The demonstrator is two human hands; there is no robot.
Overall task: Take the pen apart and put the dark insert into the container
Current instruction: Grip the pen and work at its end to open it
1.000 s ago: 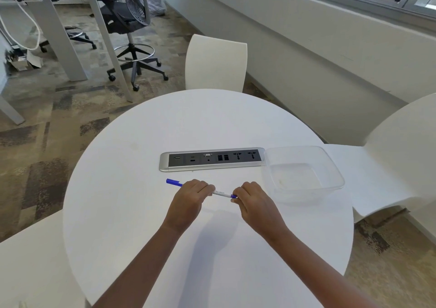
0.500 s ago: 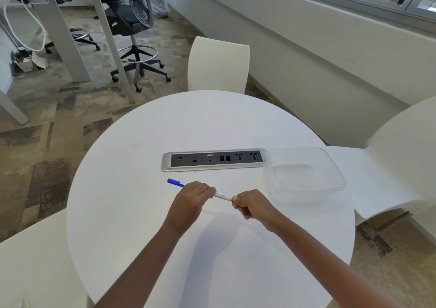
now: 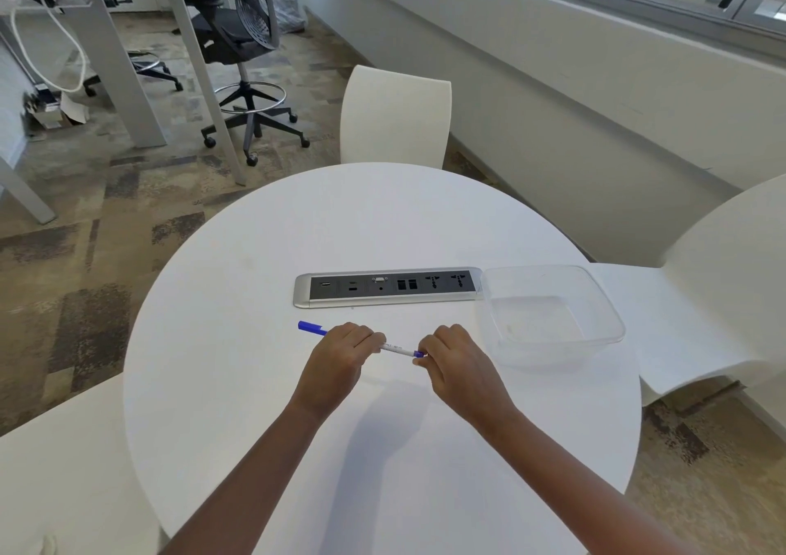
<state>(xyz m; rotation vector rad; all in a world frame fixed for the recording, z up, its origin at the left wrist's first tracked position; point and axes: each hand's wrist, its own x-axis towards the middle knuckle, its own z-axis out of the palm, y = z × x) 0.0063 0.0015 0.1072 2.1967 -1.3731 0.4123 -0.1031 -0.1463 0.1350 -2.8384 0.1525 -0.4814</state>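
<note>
Pen (image 3: 397, 349), white barrel with blue cap, sits just below frame centre, held above the round white table (image 3: 263, 435), slanting from upper left down to lower right. Blue cap end sticks out to the left of the left hand (image 3: 340, 352). Left hand is clenched around the barrel's left part. Right hand (image 3: 457, 363) pinches the blue piece at the barrel's right end with fingertips. Short stretch of white barrel with small print visible between the hands. Dark insert not visible. Clear plastic container (image 3: 595, 299) at centre right of the frame, resting on the table near its right edge, right of the right hand, apart from it. Silver power strip panel (image 3: 389, 287) set in the tabletop above the hands, its right end touching or just beside the container. White chairs at top centre (image 3: 395, 116) and right edge (image 3: 723, 282).
</note>
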